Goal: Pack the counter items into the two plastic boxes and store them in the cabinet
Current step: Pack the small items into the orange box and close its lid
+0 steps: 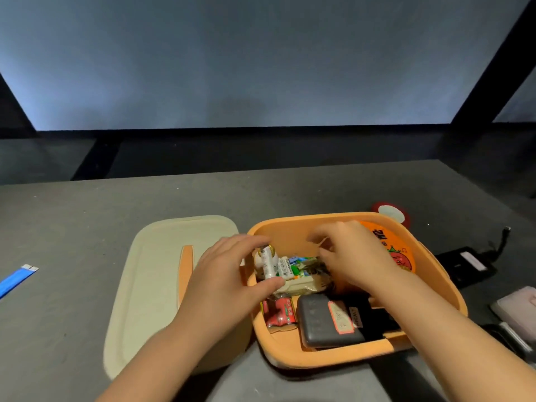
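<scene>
Your left hand [229,274] pinches a small white bottle [267,264], upright, cap toward twelve o'clock, over the orange box [327,356]; right hand [352,256] fingers blurred, cannot tell.

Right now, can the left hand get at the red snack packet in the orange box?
Probably yes: the red snack packet lies uncovered just below the left hand, though that hand already holds a small white bottle.

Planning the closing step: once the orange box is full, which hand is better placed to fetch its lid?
Probably the left hand. The cream lid lies directly left of the orange box, under that forearm. The right hand is over the box's far side, farther away.
</scene>
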`<move>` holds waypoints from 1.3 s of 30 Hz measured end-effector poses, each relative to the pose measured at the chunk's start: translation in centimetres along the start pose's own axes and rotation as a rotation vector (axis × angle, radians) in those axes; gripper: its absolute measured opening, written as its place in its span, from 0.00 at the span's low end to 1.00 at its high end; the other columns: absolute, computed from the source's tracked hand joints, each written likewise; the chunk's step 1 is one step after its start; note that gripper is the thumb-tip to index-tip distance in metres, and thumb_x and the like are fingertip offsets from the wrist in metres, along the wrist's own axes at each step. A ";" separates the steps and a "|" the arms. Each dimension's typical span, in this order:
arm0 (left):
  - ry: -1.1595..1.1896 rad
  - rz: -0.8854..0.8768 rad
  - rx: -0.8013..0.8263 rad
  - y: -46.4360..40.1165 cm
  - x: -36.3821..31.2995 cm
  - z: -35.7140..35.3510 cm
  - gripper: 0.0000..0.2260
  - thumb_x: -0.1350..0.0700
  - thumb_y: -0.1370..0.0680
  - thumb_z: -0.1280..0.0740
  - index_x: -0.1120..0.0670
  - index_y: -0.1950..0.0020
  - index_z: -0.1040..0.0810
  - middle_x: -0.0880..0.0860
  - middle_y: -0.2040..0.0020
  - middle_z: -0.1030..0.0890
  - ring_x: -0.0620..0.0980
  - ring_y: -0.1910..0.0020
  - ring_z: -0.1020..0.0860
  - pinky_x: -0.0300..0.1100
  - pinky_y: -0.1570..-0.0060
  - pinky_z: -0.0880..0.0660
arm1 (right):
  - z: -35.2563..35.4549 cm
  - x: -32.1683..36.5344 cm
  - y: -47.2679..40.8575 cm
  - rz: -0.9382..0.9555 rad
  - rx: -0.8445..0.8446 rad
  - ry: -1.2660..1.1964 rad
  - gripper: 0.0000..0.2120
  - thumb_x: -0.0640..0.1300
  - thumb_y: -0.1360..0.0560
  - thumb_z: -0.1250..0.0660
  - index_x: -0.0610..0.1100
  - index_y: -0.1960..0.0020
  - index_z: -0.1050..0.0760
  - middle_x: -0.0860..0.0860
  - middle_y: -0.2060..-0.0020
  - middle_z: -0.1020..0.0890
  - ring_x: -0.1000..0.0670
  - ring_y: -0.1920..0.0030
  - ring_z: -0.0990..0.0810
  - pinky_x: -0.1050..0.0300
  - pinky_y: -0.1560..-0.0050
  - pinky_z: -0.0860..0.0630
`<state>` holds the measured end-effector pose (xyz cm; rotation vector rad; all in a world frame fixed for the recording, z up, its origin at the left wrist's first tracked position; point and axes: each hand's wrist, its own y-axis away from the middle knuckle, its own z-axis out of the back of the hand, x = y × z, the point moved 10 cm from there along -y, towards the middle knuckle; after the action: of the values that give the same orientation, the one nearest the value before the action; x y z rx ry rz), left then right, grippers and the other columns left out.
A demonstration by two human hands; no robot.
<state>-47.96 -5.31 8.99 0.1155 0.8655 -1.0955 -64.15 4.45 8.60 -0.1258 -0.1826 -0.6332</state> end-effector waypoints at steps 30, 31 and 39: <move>-0.738 -0.159 0.364 -7.6 -2.1 -9.7 0.12 0.47 0.26 0.33 0.48 0.44 0.20 0.49 0.48 0.22 0.52 0.49 0.24 0.44 0.54 0.27 | 4.2 -1.3 6.0 0.008 -0.222 -0.258 0.09 0.46 0.26 0.31 0.54 0.47 0.19 0.61 0.53 0.17 0.61 0.52 0.22 0.66 0.54 0.27; -0.661 -0.137 0.317 -7.5 -2.4 -8.8 0.13 0.46 0.26 0.33 0.47 0.43 0.21 0.47 0.47 0.22 0.51 0.48 0.24 0.44 0.53 0.27 | 4.2 -1.4 6.1 0.001 -0.214 -0.251 0.09 0.46 0.26 0.31 0.54 0.47 0.19 0.61 0.53 0.17 0.61 0.52 0.22 0.67 0.54 0.27; -0.129 0.080 -0.268 4.4 0.5 5.7 0.08 0.45 0.29 0.33 0.44 0.53 0.20 0.38 0.57 0.21 0.39 0.58 0.24 0.36 0.59 0.28 | 4.9 5.6 6.9 0.122 -0.204 -0.231 0.09 0.45 0.28 0.30 0.55 0.49 0.19 0.63 0.55 0.18 0.58 0.54 0.20 0.55 0.56 0.22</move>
<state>-41.14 -6.32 11.10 -0.1416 0.8763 -0.8936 -56.24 7.62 14.10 -0.4048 -0.3306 -0.5140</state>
